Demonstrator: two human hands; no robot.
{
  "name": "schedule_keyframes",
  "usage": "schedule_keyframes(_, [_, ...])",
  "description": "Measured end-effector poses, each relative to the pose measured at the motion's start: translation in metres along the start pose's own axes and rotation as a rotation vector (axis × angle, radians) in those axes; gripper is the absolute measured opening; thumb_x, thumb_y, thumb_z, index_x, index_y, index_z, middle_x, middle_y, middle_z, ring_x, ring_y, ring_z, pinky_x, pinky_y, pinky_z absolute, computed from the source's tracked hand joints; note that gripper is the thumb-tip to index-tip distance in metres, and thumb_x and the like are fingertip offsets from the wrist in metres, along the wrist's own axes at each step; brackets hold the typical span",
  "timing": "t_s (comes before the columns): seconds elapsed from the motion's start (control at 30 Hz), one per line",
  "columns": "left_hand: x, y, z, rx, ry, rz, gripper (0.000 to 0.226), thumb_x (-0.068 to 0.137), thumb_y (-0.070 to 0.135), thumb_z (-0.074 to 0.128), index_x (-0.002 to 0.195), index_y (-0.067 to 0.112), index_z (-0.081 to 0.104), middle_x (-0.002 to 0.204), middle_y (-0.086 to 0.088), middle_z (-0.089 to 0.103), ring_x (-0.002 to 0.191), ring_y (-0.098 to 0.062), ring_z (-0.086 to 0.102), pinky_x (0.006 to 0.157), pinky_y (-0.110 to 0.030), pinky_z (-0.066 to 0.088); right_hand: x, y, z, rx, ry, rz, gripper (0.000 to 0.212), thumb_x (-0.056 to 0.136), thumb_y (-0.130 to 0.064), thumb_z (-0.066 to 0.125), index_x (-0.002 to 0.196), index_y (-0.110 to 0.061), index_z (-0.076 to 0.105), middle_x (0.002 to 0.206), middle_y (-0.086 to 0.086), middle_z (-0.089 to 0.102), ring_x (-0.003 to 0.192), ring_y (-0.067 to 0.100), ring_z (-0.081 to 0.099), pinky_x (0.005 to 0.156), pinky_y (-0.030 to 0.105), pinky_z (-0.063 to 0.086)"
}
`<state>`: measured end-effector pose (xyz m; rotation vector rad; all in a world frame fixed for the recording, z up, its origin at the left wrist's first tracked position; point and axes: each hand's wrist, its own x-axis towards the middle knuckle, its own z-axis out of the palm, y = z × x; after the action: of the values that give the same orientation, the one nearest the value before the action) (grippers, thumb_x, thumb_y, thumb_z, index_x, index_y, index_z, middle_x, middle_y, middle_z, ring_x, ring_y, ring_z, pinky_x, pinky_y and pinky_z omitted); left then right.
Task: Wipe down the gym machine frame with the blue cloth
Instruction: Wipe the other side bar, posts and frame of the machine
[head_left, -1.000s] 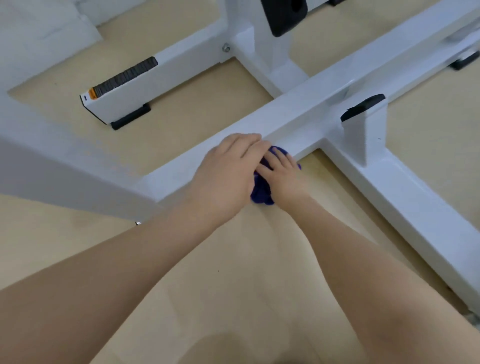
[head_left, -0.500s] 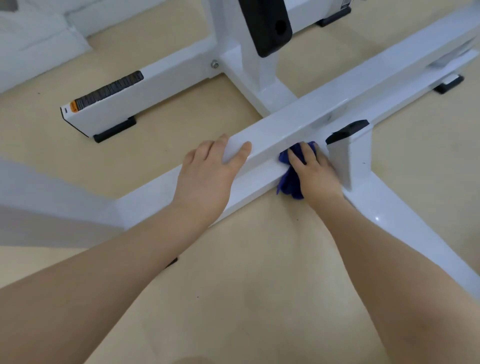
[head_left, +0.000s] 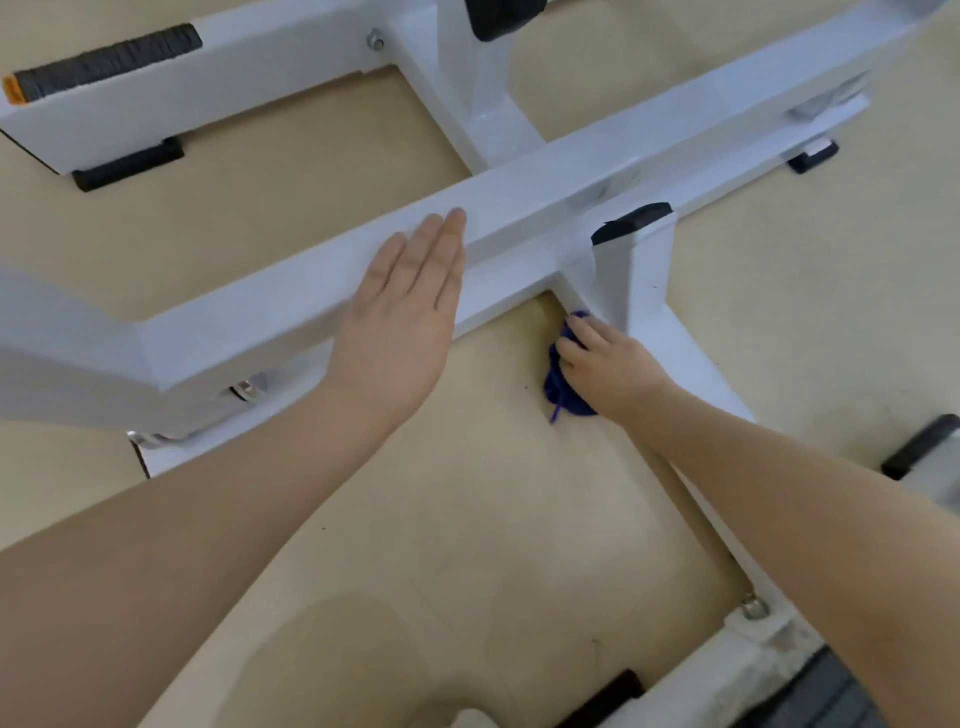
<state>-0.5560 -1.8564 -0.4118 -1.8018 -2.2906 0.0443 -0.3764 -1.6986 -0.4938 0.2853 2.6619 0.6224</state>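
While my left hand (head_left: 402, 317) lies flat on the long white bar (head_left: 249, 322) of the gym machine frame, its fingers (head_left: 441, 249) are straight and together, gripping nothing. They point up the bar toward the joint where a short upright post (head_left: 631, 275) with a black cap (head_left: 631, 222) stands.

My right hand (head_left: 605, 364) is lower and to the right, with its fingers curled over the blue cloth (head_left: 563, 387). I hold the cloth bunched against the side of the frame leg (head_left: 696, 374) that runs from the joint toward me, just below the inside corner where that leg meets the long bar. Most of the cloth hides under my palm; a dark blue wad shows beside my knuckles, and a thin strand hangs down to the floor (head_left: 467, 519).

That floor is pale tan. Beyond the long bar another white beam (head_left: 234, 67) lies on a black foot (head_left: 127, 165), with a black ribbed strip (head_left: 111, 60) on top and an orange tab (head_left: 13, 91) at its end. A bolt (head_left: 375, 40) sits where that beam joins the centre column (head_left: 467, 88).
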Motion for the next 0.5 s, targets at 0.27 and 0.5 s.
schedule_keyframes(0.27, [-0.064,0.006,0.031,0.011,-0.554,0.001,0.069,0.091,-0.001,0.022,0.146,0.009,-0.018,0.153,-0.019,-0.021,0.144,-0.031,-0.01,0.116,-0.038,-0.007,-0.072,-0.007,-0.017,0.097,-0.295,-0.308,0.012,0.066,-0.018,0.079,0.071,-0.009,0.074,0.093,0.002,0.066,0.1,0.031,0.058,0.092,0.033,0.048])
schedule_keyframes(0.5, [-0.069,0.025,0.043,-0.111,-0.681,-0.193,0.067,0.092,0.004,0.025,0.148,0.008,-0.011,0.153,-0.021,-0.021,0.143,-0.035,-0.012,0.116,-0.042,-0.006,-0.062,0.005,-0.012,0.012,-0.329,-0.31,0.029,0.095,-0.016,0.045,0.121,-0.012,0.058,0.139,0.003,0.04,0.133,0.032,0.026,0.112,0.034,0.021])
